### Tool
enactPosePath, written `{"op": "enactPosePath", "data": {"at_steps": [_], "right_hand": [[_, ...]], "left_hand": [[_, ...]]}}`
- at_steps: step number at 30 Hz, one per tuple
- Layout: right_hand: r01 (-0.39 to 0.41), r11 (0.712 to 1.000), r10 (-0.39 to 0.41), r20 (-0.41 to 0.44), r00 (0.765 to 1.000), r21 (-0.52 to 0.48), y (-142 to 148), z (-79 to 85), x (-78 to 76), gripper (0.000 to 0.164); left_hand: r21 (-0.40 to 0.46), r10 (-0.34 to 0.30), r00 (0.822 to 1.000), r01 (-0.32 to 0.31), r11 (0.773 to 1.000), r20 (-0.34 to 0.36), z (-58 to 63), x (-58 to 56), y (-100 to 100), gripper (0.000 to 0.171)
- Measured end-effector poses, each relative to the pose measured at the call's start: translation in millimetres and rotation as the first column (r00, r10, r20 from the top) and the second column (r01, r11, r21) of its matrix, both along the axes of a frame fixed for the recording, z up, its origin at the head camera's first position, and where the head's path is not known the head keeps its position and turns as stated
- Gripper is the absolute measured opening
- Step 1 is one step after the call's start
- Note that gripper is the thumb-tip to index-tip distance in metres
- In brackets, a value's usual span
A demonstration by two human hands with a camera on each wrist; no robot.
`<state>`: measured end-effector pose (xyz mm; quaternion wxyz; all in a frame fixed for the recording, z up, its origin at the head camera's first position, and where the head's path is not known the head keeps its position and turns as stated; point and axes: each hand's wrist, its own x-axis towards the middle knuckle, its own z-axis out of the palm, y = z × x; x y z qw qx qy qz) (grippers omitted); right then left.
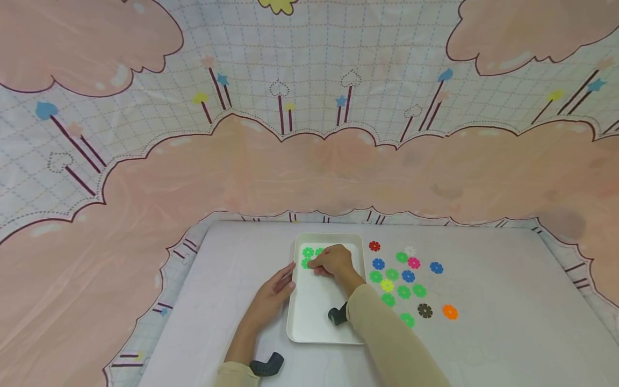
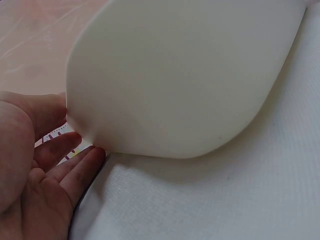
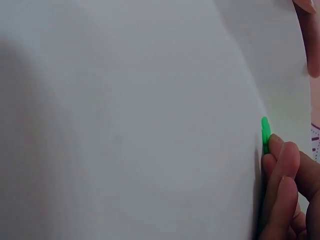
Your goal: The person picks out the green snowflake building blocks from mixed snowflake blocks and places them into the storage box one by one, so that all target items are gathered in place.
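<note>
A shallow white tray [image 1: 329, 317] stands on the table in the head view. Against its left outer wall rest the fingertips of my left hand [image 1: 268, 301], fingers fairly straight; the left wrist view shows fingers [image 2: 82, 170] touching the tray wall. Inside the tray's far left part is my right hand [image 1: 336, 260]. Its fingertips pinch a green snowflake disc [image 3: 266, 134], seen nearly edge-on in the right wrist view. A few more green snowflake discs [image 1: 308, 252] lie flat beside it in the tray, partly hidden by the right hand.
Several loose snowflake discs lie right of the tray: green ones [image 1: 403, 292], blue [image 1: 437, 267], red [image 1: 374, 245], yellow [image 1: 387, 285], pink [image 1: 414, 263], white [image 1: 410, 251], dark brown [image 1: 425, 310] and orange [image 1: 450, 312]. A white cloth covers the table [image 1: 503, 333]. Behind hangs a patterned curtain [image 1: 319, 166].
</note>
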<state>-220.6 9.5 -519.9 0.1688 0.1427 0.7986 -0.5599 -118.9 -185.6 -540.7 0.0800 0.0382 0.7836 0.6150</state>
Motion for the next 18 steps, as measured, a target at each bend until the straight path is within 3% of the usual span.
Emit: {"op": "enactPosePath", "data": {"at_steps": [12,18], "right_hand": [[-0.015,1.0,0.016,0.041,0.999,-0.015,2,1.1,1.9,0.026],[-0.093,0.987,0.1,0.049,0.994,-0.13,13,6.0,1.2,0.023]], "left_hand": [[-0.003,0.006,1.0,-0.006,1.0,0.012,-1.7,2.3,-1,0.053],[-0.007,0.015,1.0,-0.015,1.0,0.017,0.7,1.6,0,0.053]]}}
